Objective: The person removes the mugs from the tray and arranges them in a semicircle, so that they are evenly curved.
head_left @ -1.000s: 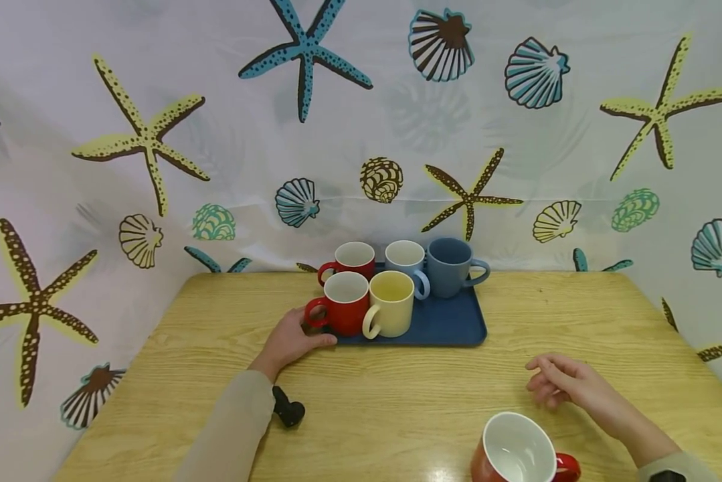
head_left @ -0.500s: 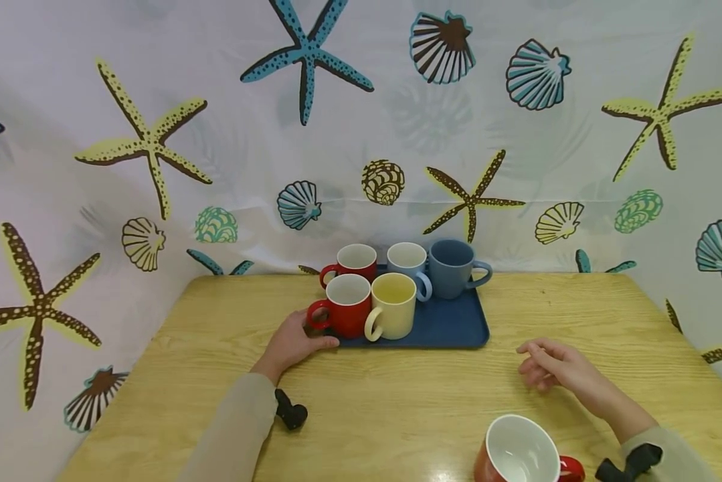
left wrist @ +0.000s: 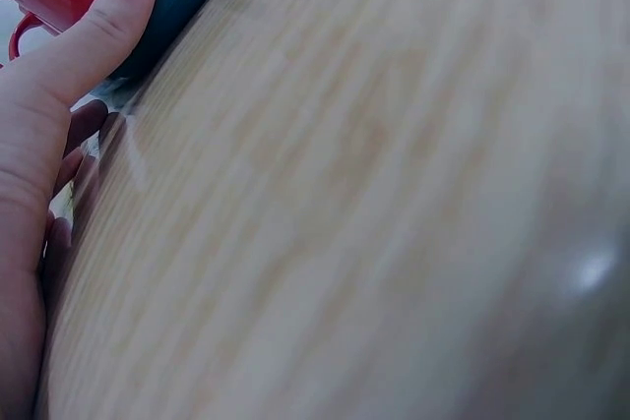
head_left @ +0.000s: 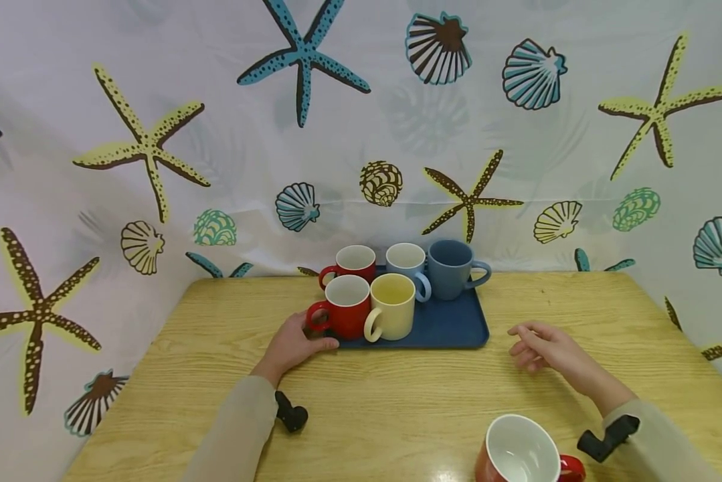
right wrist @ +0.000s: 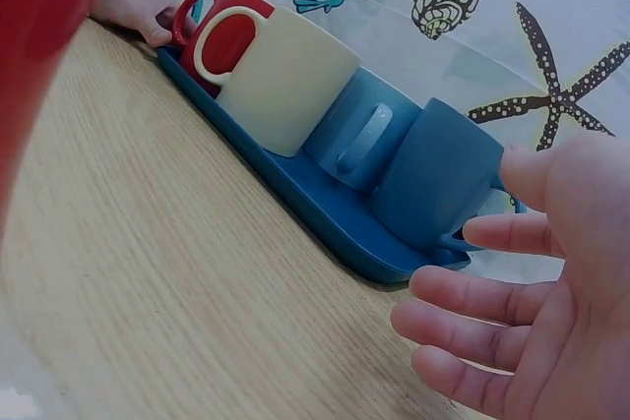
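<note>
I have the blue tray [head_left: 451,325] at the back of the bench [head_left: 397,402], bearing two red mugs [head_left: 348,316], a cream mug [head_left: 395,316], a light blue mug [head_left: 405,268] and a darker blue mug [head_left: 449,276]. My left hand [head_left: 292,343] grips its left front corner, thumb along the rim; my right hand [head_left: 551,349] hangs apart from its right end, fingers loosely parted. Another red mug [head_left: 520,455] stands at the head view's lower edge.

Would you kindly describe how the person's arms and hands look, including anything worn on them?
The left sleeve and right sleeve are long and plain beige. A small black device is worn near each cuff: left device, right device. The left hand and right hand are bare, without gloves. No cables show.
</note>
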The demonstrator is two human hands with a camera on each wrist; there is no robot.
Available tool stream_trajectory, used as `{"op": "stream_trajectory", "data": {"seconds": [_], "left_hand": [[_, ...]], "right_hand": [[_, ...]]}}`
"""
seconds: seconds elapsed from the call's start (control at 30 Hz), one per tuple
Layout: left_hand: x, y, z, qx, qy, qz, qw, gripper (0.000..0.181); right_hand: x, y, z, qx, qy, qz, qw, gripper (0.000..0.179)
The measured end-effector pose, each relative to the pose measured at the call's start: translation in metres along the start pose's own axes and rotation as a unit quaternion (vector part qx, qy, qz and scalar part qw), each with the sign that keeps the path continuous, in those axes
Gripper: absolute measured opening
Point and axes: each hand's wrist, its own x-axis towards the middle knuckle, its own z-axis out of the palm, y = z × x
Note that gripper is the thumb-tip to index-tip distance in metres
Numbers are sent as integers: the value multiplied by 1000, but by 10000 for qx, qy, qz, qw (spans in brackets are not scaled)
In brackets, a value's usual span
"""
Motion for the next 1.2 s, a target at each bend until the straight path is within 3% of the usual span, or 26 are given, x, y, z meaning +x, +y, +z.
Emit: {"op": "stream_trajectory", "data": {"seconds": [0.23, 0.73, 1.2], "left_hand": [[1, -1, 0, 96, -1, 40, 9999, 74], [1, -5, 1, 141, 51, -73, 9999, 76], [-2, 1, -1, 151, 43, -187, 9997, 75]], "right_hand": [[12, 4, 0, -105, 133, 81, 9998, 56], [38, -6, -7, -37, 39, -59, 10000, 58], [68, -20, -10, -127, 198, 127, 9996, 66]]}}
